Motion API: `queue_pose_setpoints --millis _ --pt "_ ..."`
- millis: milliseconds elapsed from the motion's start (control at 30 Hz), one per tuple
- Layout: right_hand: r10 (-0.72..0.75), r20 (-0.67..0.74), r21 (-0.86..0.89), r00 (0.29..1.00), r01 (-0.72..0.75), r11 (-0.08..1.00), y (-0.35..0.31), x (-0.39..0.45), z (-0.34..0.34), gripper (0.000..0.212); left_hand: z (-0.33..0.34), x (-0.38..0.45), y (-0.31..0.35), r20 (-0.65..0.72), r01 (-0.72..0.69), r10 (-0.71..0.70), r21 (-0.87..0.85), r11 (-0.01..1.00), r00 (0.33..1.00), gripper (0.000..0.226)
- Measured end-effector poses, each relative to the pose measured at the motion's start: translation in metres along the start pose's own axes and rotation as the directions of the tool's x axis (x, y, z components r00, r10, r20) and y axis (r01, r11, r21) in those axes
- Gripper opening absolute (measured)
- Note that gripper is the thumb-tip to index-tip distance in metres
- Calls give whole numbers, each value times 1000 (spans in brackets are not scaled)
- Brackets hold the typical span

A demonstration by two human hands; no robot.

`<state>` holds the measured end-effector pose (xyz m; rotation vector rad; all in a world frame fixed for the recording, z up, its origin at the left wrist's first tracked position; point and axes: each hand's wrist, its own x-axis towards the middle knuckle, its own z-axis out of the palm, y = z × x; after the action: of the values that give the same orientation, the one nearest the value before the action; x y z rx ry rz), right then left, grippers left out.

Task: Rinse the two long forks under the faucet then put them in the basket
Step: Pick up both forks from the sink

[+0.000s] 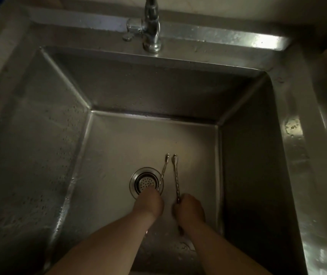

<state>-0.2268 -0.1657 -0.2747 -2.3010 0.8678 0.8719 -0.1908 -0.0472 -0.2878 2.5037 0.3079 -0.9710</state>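
A: Where are the forks?
B: Left fork (pixel 163 171) in the left hand (pixel 149 201), right fork (pixel 176 175) gripped by the right hand (pixel 188 209), low in the sink (pixel 49 126).
A: Progress?
B: Faucet (pixel 151 26) looks dry; rinsing and the basket seem left.

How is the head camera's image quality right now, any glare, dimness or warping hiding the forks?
Head view: dim overall; glare on the sink rim; wide-angle bend at the edges; both forks visible but soft, thin against the basin; left hand and right hand slightly blurred.
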Motion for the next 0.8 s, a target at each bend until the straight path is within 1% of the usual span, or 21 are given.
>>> queue_pose_setpoints --millis 167,267,333,367,467,633,800 --pt "-48 8 39 999 48 998 -1 -13 -6 26 -12 -10 -5 4 -65 65 31 997 998 25" --pt "-119 -6 81 993 119 990 -8 -28 -18 25 -31 -24 -2 -57 -137 139 31 990 989 21" --pt "-142 -21 99 990 144 985 -15 -41 -30 24 -50 -39 1 -113 -210 213 41 977 970 8" --pt "-151 -34 118 988 154 981 -20 -49 -36 19 -61 -47 2 -147 -245 247 37 969 958 10" --pt "-182 -120 162 976 200 966 -34 -80 -57 9 -94 -72 1 -265 -360 350 11 933 899 15" --pt "-281 -246 246 928 340 908 -63 -147 -96 7 -153 -124 -1 -368 -460 426 -6 888 827 19" --pt "-349 -421 242 837 474 846 -81 -228 -139 7 -205 -191 -4 -499 -600 533 32 799 684 21"
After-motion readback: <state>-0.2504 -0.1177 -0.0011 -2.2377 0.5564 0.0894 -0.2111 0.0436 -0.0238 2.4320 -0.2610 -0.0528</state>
